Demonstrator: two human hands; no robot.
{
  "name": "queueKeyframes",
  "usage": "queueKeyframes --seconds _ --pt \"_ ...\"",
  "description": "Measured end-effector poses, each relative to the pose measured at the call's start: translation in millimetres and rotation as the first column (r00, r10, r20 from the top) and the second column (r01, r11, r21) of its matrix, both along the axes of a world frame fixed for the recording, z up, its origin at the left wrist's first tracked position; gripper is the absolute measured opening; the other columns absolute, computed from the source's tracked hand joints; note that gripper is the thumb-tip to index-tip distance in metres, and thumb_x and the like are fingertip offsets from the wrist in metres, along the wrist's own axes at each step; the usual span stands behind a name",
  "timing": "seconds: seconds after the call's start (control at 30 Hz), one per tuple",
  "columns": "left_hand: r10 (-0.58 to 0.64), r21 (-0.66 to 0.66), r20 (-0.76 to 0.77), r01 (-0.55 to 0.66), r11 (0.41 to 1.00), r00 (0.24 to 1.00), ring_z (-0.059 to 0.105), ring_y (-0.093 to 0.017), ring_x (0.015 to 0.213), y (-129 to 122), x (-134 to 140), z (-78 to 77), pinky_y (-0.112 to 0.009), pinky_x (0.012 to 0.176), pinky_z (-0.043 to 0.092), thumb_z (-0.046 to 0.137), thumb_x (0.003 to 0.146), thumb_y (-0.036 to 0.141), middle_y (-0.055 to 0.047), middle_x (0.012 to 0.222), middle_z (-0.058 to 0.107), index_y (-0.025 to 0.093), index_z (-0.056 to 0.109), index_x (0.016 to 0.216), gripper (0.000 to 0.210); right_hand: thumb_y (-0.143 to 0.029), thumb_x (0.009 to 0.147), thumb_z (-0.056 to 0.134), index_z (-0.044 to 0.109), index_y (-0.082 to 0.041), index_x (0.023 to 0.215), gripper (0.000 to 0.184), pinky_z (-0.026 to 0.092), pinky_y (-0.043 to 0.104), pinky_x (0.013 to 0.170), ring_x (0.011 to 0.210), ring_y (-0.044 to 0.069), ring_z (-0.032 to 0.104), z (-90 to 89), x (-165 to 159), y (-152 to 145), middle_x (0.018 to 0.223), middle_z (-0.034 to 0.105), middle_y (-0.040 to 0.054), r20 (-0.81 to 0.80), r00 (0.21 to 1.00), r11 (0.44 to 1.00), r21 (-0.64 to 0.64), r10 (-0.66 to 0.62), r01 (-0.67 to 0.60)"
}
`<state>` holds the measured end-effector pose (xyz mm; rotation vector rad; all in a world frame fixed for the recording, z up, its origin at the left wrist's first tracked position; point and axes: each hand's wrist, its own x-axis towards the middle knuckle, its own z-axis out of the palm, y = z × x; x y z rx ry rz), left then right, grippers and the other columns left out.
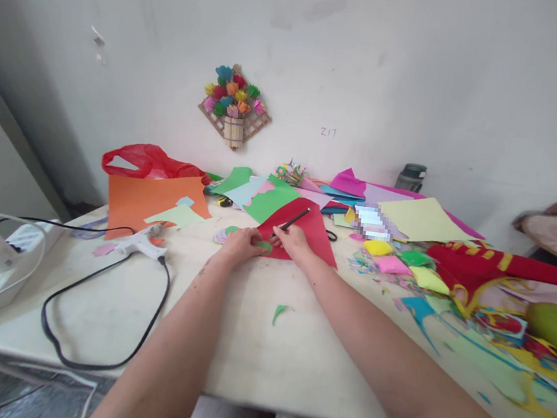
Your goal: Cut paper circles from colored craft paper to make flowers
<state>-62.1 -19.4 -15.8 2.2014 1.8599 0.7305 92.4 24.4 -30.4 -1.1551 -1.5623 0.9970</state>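
A sheet of red craft paper [323, 234] lies on the table in front of me. My right hand [291, 239] is closed around a black pencil or pen [297, 218], its lower end pointing at the paper's left part. Beside it my left hand [241, 245] is closed, with its fingertips holding a small green paper cutout [265, 246] against the red sheet. The fingers partly cover this cutout. Several pastel paper cutouts [220, 234] lie just left of that hand. Right of the red sheet sits a black scissor handle [332, 236].
At left are a white glue gun [141, 242] with a looped black cord, a power strip [23, 247] and orange paper [153, 198]. Coloured sheets [418, 218], clay-like packets [393, 265] and scraps [492, 367] spread across the right. A green scrap [281, 313] lies nearer me.
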Motion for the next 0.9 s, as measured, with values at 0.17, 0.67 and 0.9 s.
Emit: queueKeyframes --seconds 0.17,0.67,0.9 --pt "-0.011 0.003 0.0 0.011 1.0 1.0 0.057 -0.014 0.07 -1.7 0.3 1.0 -0.023 0.062 0.04 0.065 0.061 0.045 0.001 0.075 0.063 0.021 0.062 0.08 0.031 -0.023 0.07 0.061 0.065 -0.019 0.075 0.008 0.05 0.024 0.063 0.067 0.015 0.065 1.4 -3.9 0.2 0.068 0.069 0.0024 0.158 0.984 0.995 0.071 -0.085 0.074" --pt "0.005 0.064 0.015 -0.006 0.998 1.0 0.056 -0.015 0.073 -4.0 3.3 -3.7 -0.024 0.064 0.041 0.066 0.062 0.043 -0.001 0.078 0.063 0.019 0.062 0.086 0.034 -0.039 0.078 0.052 0.065 -0.019 0.085 0.025 0.046 0.028 0.07 0.077 0.019 0.061 6.3 -4.8 -10.6 0.08 0.067 0.0057 0.373 0.911 0.976 0.185 -0.177 0.114" --pt "0.048 0.079 -0.028 -0.046 0.996 0.998 0.056 -0.018 0.079 -6.6 5.1 -2.6 -0.027 0.07 0.041 0.066 0.062 0.045 -0.002 0.081 0.064 0.022 0.066 0.083 0.031 -0.038 0.079 0.052 0.065 -0.02 0.086 0.023 0.043 0.031 0.076 0.082 0.019 0.06 6.8 -5.7 -10.1 0.083 0.067 0.0051 0.424 0.889 0.974 0.206 -0.172 0.09"
